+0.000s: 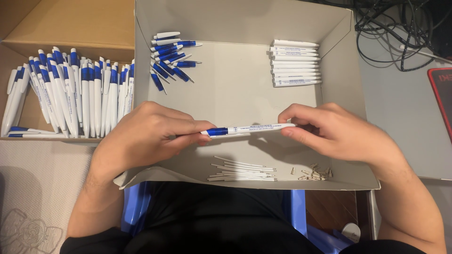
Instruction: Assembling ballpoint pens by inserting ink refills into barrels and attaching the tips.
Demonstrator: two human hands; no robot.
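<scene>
A white pen with a blue grip point(245, 129) lies level between both hands above a shallow grey cardboard box point(235, 94). My left hand point(148, 134) pinches its blue end. My right hand point(334, 131) holds the white barrel end. Inside the box lie a heap of blue-and-white pen front parts point(170, 59) at the back left, a stack of white barrels point(295, 63) at the back right, several thin white refills point(242, 171) at the front, and a little pile of small springs point(314, 174) beside them.
A brown cardboard box point(70, 28) on the left holds a row of many assembled blue-and-white pens point(70, 94). Black cables point(400, 33) lie at the back right, next to a red-edged pad point(442, 99). A blue stool edge point(296, 207) shows below.
</scene>
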